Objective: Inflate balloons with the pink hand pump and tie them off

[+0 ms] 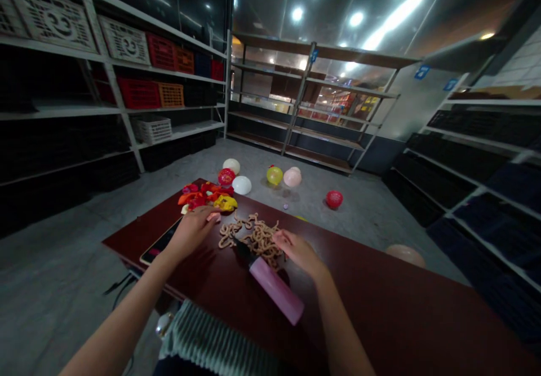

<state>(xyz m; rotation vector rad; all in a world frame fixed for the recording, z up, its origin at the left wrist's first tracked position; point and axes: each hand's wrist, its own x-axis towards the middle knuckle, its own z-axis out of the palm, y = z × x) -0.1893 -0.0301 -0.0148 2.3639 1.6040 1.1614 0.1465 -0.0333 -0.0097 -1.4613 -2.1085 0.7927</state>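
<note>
My left hand (pixel 195 230) is closed at the fingertips on a small pink uninflated balloon (pixel 214 217), beside a heap of red, orange and yellow uninflated balloons (pixel 225 202). At the right edge of a tangled pile of beige cords (pixel 262 235) is my right hand (pixel 296 250), its fingers bent together; whatever they hold is hidden. Between the hands lies a pink cylindrical pump (pixel 276 291) with a black nozzle end, which points into the cords. A phone (pixel 158 246) lies partly under my left wrist.
The dark red table (pixel 380 297) extends to the right. Inflated balloons rest on the floor beyond it, among them a white one (pixel 242 185), a yellow one (pixel 274 175) and a red one (pixel 334 199). Metal shelves (pixel 296 114) with crates (pixel 141 93) stand around.
</note>
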